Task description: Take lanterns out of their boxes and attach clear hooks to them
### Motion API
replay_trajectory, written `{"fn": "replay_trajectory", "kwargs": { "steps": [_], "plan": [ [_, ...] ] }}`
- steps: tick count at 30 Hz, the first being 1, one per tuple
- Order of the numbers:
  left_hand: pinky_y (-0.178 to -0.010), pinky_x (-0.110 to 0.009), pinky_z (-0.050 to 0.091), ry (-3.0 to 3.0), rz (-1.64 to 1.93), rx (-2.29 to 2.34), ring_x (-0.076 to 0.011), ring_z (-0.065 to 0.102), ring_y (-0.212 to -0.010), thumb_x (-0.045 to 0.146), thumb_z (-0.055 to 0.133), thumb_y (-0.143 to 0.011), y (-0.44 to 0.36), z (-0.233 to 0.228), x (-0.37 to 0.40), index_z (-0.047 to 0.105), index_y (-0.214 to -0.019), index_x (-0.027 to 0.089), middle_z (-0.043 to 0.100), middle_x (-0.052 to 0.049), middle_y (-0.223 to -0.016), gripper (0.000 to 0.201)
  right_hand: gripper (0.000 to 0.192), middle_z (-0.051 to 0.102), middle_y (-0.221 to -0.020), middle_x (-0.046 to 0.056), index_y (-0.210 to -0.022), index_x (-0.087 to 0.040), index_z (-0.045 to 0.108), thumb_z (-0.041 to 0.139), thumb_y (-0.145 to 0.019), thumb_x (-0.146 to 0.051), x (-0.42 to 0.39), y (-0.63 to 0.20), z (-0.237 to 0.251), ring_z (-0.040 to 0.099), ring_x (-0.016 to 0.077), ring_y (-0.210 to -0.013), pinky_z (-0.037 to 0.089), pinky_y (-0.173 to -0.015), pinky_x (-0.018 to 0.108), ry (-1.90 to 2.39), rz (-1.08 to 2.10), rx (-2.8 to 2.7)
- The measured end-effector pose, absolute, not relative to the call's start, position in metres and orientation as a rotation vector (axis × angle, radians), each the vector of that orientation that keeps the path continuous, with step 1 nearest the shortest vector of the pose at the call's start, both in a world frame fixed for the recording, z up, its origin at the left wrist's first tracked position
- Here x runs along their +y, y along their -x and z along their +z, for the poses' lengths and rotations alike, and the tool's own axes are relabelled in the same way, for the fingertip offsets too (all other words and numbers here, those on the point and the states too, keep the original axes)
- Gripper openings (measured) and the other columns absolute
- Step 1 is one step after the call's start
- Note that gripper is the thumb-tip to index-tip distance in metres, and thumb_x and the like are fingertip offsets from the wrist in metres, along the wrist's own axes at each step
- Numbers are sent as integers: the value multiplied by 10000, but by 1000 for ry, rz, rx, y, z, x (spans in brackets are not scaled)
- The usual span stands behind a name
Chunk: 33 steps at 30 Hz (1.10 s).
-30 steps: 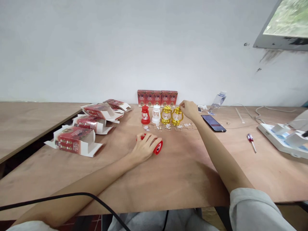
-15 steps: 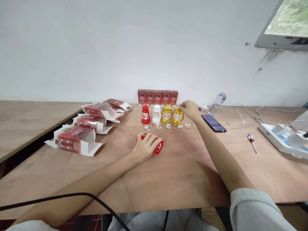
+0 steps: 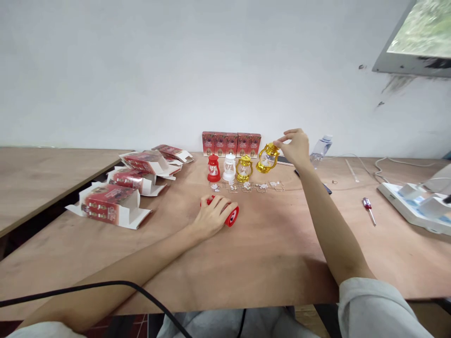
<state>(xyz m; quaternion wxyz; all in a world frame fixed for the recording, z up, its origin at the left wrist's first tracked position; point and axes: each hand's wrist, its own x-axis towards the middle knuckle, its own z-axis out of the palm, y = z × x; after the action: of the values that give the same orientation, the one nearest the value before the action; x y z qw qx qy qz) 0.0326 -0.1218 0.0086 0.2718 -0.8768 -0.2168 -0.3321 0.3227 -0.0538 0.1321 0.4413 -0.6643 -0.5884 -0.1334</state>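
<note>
The scene is being viewed from a single camera worn on the head, looking forward and slightly down across the bench (image 3: 268,253) toward the white wall (image 3: 176,70). Both forearms are being seen at close range, while the lanterns (image 3: 243,168) are being framed farther off, mid-picture.

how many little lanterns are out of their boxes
5: red, white and gold in a row, another gold lifted by the right hand, a red one under the left hand.
</note>
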Motion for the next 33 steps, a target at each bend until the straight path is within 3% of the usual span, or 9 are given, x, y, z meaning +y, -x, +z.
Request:
{"fn": "replay_trajectory", "kwargs": {
  "steps": [6,12,21,33],
  "plan": [
    [-767,-362,254,2382,-850,-608,-192,532,-891,98,401,-848,-31,7,-121,573,-1095,159,649,-102,-967,306,274,571,-1102,84,-866,-194,703,560,-796,-417,-96,-333,168,539,253,-1024,432,-871,454,1640,-368,-1557],
    [-775,-363,253,2384,-863,-599,-193,536,-903,101,404,-847,-31,6,-121,567,-1090,158,650,-99,-963,298,224,585,-1091,72,-788,-213,702,597,-772,-410,-122,-328,182,558,247,-1022,463,-862,443,1651,-311,-1583],
    [-760,-358,246,2383,-917,-583,-182,548,-873,89,415,-856,-33,9,-122,570,-1051,151,668,-82,-944,257,142,613,-1057,61,-764,-221,721,621,-758,-322,-105,-334,175,567,251,-991,457,-863,465,1581,-314,-1659],
    [-767,-359,249,2365,-928,-582,-172,546,-857,83,423,-848,-32,7,-121,565,-1056,149,665,-68,-939,260,208,601,-973,93,-690,-169,711,662,-707,-370,-90,-335,161,536,269,-968,399,-882,500,1597,-371,-1518]
  ]
}}
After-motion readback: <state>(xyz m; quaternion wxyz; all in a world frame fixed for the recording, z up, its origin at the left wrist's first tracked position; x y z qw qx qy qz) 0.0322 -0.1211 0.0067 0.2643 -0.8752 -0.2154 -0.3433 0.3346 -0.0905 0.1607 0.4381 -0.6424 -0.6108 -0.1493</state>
